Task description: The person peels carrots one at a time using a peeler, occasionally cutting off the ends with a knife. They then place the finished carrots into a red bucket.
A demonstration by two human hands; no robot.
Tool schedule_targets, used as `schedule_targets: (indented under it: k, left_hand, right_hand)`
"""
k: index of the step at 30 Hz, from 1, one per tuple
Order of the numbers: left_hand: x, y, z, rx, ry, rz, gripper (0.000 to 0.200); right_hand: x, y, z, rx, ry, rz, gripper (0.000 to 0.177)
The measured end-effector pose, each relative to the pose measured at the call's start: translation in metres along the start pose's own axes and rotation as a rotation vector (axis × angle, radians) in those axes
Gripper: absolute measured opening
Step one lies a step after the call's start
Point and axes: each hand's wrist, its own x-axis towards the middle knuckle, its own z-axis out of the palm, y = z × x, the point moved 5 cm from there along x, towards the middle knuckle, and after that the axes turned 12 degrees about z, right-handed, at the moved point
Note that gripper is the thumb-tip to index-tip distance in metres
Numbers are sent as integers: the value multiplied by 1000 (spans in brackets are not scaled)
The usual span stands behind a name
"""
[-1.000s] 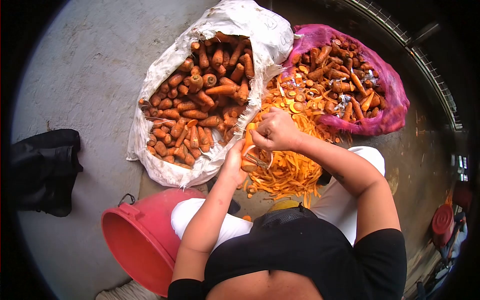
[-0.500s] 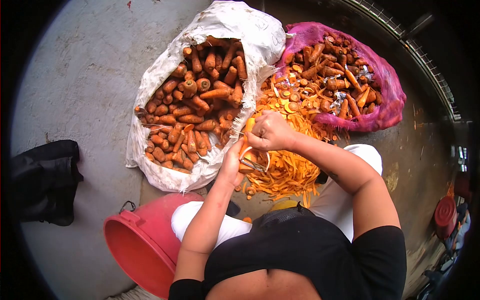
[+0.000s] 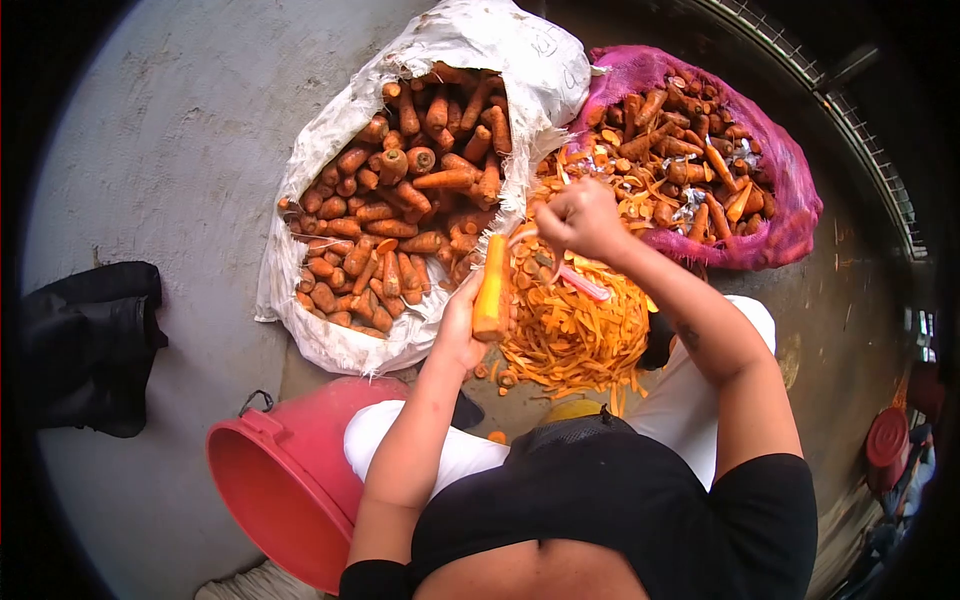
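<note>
From my distant viewpoint, looking down past a black top, I see two bare arms reaching forward. My left hand (image 3: 465, 325) comes up from a nearly straight forearm, its fingers closed around a smooth, peeled orange carrot (image 3: 490, 292). The carrot points away from the body, tilted slightly, beside the frayed mouth of a white woven sack (image 3: 535, 45) of unpeeled carrots (image 3: 395, 165).

My right hand (image 3: 587, 215) is raised to the carrot's right, apart from it — elbow bent outward, forearm slanting inward, fingers curled in. A thin, pale, curved shape (image 3: 553, 265) shows just below them; I cannot tell whether they hold it.

Below lies a loose heap of orange peelings (image 3: 590, 335), with a pink-and-white object (image 3: 585, 283) over it. Beyond sits a magenta mesh sack (image 3: 790, 225) of carrots and scraps; a red plastic tub (image 3: 335, 425) leans at the lower left.
</note>
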Motion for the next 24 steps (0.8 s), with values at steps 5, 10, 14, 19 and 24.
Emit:
schedule_targets:
  k: [5,10,14,19,24]
  left_hand:
    - [5,-5,8,-135,37,-19,31]
    - [7,-12,14,-179,-78,-61,30]
    - [-6,-5,36,-102,5,-30,30]
    - [-19,-8,34,71,-187,-90,35]
    - [-30,1,34,84,-258,-77,40]
  right_hand:
    - [-26,-50,10,79,21,-286,37]
    - [-31,-50,11,98,16,-307,39]
    - [-32,-48,9,93,28,-305,38]
    - [0,6,-2,-41,163,-169,38]
    - [17,67,-22,-457,144,340,42]
